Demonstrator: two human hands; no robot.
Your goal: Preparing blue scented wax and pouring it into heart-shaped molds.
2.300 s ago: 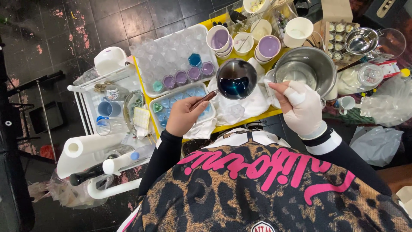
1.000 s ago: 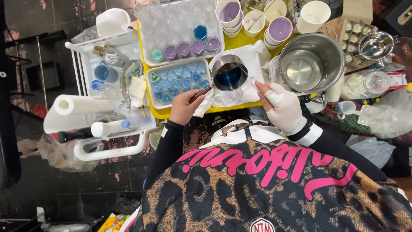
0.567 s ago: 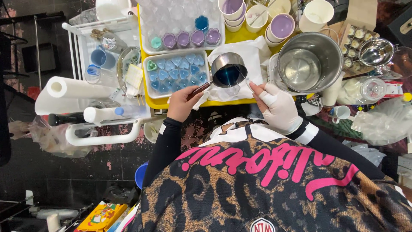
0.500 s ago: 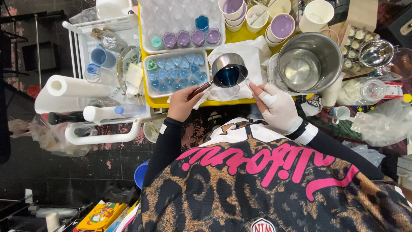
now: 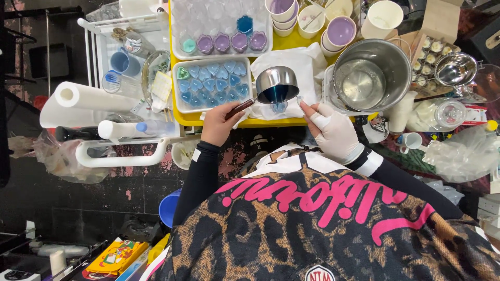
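At centre left of the frame, the left hand point(image 5: 217, 125) grips the handle of a small steel saucepan point(image 5: 276, 86) holding blue liquid; the handle's long axis runs up and right from the fingers. The pan is tipped beside the heart mould tray point(image 5: 211, 83), over a white cloth point(image 5: 307, 65). Just right, the gloved right hand point(image 5: 333, 130) pinches a thin stick at the pan's rim, with the big steel pot point(image 5: 372, 75) close beyond.

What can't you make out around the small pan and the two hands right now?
Head view only:
- Small pan: how much blue liquid it holds; its rim hides the inside.
- Left hand: its grip on the pan handle; the back of the hand covers the fingers.
- Right hand: what its fingertips pinch; too small.
- Cloth under the pan: partly covered.
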